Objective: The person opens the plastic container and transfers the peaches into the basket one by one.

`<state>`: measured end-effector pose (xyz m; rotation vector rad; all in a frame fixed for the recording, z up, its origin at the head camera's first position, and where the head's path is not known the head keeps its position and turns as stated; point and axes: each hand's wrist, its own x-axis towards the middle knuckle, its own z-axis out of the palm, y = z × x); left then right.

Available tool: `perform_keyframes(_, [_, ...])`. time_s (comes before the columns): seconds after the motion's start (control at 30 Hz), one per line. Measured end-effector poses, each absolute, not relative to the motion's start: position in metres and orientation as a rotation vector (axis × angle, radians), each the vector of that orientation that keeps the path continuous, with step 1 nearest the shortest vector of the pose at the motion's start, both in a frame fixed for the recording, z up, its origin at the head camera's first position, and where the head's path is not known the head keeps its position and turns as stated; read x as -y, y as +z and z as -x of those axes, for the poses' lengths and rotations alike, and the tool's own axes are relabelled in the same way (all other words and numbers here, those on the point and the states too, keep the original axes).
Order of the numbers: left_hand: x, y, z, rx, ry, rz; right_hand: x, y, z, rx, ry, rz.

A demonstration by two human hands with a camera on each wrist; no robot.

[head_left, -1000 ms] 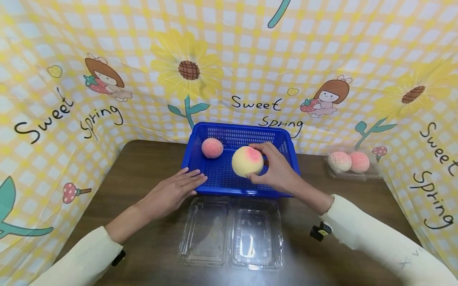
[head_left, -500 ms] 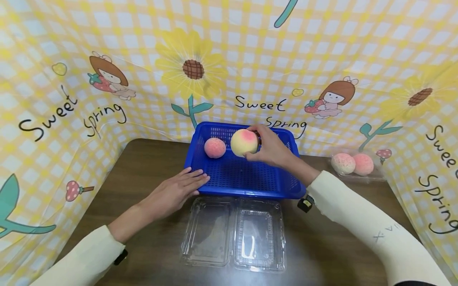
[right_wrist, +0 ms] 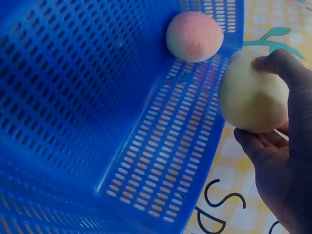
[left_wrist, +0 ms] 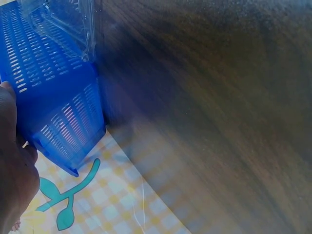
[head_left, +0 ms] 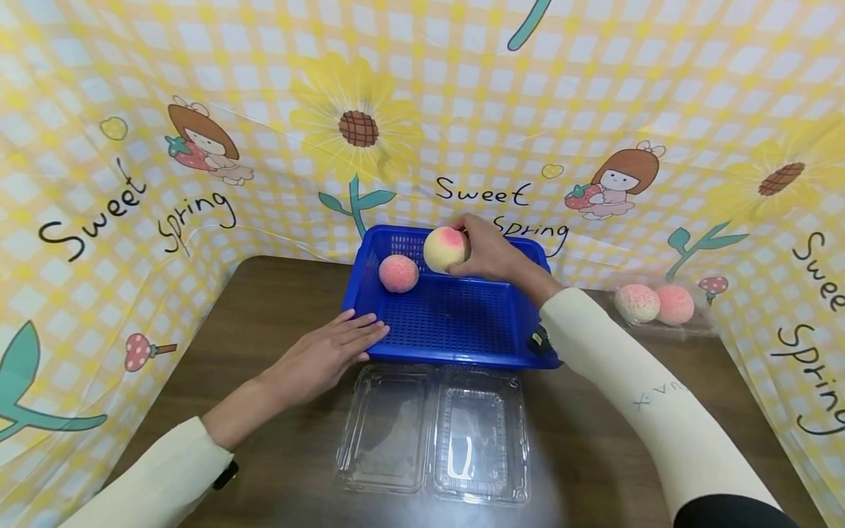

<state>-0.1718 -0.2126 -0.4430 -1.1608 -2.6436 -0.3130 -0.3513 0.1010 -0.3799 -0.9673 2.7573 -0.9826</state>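
Note:
A pale yellow peach with a pink blush [head_left: 444, 251] is in my right hand [head_left: 487, 249], gripped between thumb and fingers near the back wall of a blue plastic basket [head_left: 455, 357]. In the right wrist view the same peach [right_wrist: 253, 95] appears up by the basket's rim. A pinker peach [head_left: 399, 273] lies inside the basket, toward its back left. My left hand [head_left: 326, 356] rests with extended fingers on the basket's front left rim. The left wrist view catches only part of that hand, beside the basket's slotted wall [left_wrist: 68, 122].
In front of the basket lies an unfolded clear plastic clamshell box [head_left: 482, 440], its two halves side by side. At the right back, two peaches [head_left: 653, 304] sit in another clear box. A yellow checked cloth [head_left: 462, 110] hangs around the dark wooden table [head_left: 264, 469].
My right hand has carried the yellow peach away from me, from the basket's middle to near its back wall. The left hand stays on the rim.

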Motion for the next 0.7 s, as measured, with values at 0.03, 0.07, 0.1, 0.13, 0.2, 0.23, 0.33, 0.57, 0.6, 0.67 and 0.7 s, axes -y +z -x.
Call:
perform_keyframes(0.03, [0.213,-0.443,0.172,2.645,-0.311,1.159,-0.1,-0.381,0.354,-2.754,-0.954,0.979])
perform_keyframes(0.07, [0.213,-0.443,0.172,2.645,-0.312,1.158,-0.098,-0.383,0.356,-2.747,-0.925,0.988])
perform_keyframes(0.1, [0.213,-0.443,0.172,2.644,-0.31,1.158,-0.098,-0.386,0.359,-2.746,-0.885,0.993])
perform_keyframes(0.13, [0.213,-0.444,0.172,2.644,-0.308,1.158,-0.097,-0.388,0.361,-2.738,-0.85,0.998])
perform_keyframes(0.2, [0.213,-0.444,0.172,2.644,-0.304,1.158,-0.095,-0.392,0.365,-2.728,-0.778,1.001])
perform_keyframes(0.23, [0.213,-0.444,0.172,2.643,-0.303,1.159,-0.095,-0.394,0.367,-2.725,-0.747,1.0])
perform_keyframes(0.33, [0.212,-0.445,0.172,2.642,-0.302,1.162,-0.093,-0.399,0.372,-2.712,-0.681,0.999])
perform_keyframes(0.57, [0.212,-0.445,0.172,2.627,-0.305,1.166,-0.089,-0.403,0.38,-2.7,-0.597,1.036])
perform_keyframes(0.6, [0.212,-0.444,0.172,2.626,-0.3,1.166,-0.089,-0.403,0.381,-2.698,-0.586,1.044])
perform_keyframes(0.67, [0.212,-0.444,0.172,2.627,-0.293,1.163,-0.086,-0.406,0.383,-2.69,-0.548,1.064])
perform_keyframes(0.7, [0.212,-0.444,0.172,2.629,-0.291,1.16,-0.085,-0.407,0.384,-2.686,-0.519,1.072])
